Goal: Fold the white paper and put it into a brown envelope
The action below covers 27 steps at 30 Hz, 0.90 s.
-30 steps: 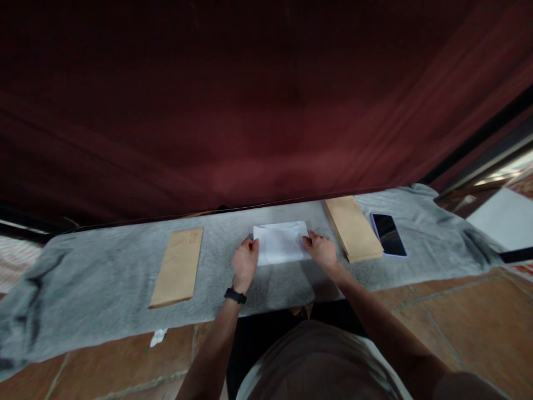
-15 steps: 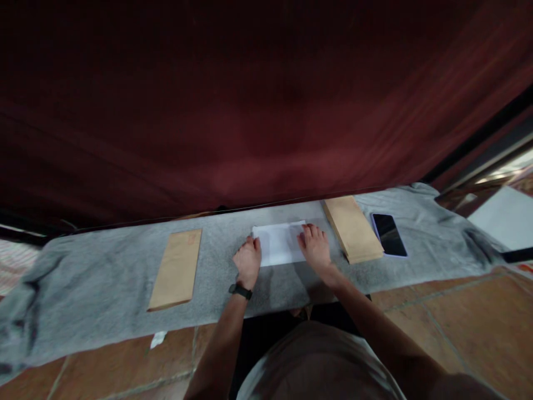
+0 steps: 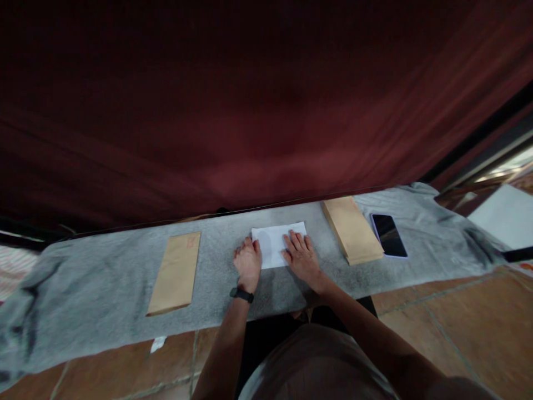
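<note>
A folded sheet of white paper (image 3: 272, 242) lies flat on the grey cloth in front of me, its long side running left to right. At its left edge, my left hand (image 3: 249, 261) is closed with fingers curled and the thumb along the paper. My right hand (image 3: 302, 259) rests palm down on the paper's right half, fingers spread and nothing held. To the left lies a single brown envelope (image 3: 175, 272). On the right is a stack of brown envelopes (image 3: 353, 229).
A smartphone (image 3: 388, 235) lies beside the stack. The grey cloth (image 3: 104, 278) covers a long narrow surface, backed by a dark red curtain (image 3: 250, 139). A white scrap (image 3: 158, 344) sits on the tiled floor (image 3: 453, 322) below the front edge.
My right hand has moved left from the paper's right edge onto its surface, with the fingers now spread flat. My left hand stays at the left edge.
</note>
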{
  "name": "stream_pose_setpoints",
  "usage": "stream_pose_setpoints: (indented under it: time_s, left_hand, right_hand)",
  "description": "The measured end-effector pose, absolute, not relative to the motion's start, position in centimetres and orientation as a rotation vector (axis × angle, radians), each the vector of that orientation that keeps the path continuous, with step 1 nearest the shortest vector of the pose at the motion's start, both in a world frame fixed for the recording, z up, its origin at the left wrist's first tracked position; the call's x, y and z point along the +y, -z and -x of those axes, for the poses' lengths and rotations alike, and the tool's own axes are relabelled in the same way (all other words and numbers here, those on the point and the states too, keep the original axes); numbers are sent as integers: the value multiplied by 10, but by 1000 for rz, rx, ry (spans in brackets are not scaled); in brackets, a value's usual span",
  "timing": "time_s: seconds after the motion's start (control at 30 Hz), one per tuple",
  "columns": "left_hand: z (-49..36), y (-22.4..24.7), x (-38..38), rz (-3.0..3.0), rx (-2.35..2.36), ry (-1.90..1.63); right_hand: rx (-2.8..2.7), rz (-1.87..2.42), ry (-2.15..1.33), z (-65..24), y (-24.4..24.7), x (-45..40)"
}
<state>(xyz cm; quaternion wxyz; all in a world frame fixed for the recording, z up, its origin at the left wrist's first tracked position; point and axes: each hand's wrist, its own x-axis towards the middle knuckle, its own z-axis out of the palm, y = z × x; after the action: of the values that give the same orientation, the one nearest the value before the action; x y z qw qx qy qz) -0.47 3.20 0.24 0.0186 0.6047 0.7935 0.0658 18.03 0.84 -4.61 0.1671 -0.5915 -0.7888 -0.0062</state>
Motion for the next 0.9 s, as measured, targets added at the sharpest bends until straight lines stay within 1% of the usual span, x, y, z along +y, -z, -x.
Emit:
stream_pose_setpoints:
  time_s: [0.07, 0.13, 0.2, 0.27, 0.4, 0.57, 0.7, 0.9]
  left_hand:
    - [-4, -2, 28, -2027, 2406, -320]
    - [-16, 3, 23, -2241, 2204, -411]
    - [-29, 11, 18, -2407, 1963, -421]
    - [-39, 21, 15, -2448, 1876, -370]
    - [-44, 33, 14, -2437, 1896, -303]
    - [-41, 35, 14, -2500, 1878, -245]
    - [-42, 36, 14, -2506, 1886, -244]
    - [-43, 37, 17, -2421, 1933, -304]
  right_hand:
    - [-2250, 1701, -6, -179, 45, 8]
    - [-2249, 1715, -20, -179, 44, 7]
    - [-2255, 1709, -32, -181, 43, 8]
    - [-2261, 1696, -57, -184, 42, 10]
    - [-2260, 1674, -123, -184, 37, 22]
    - [-2305, 1559, -171, -166, 37, 44]
    - [-2255, 1614, -125, -168, 43, 54]
    - [-2219, 1706, -42, -200, 49, 58]
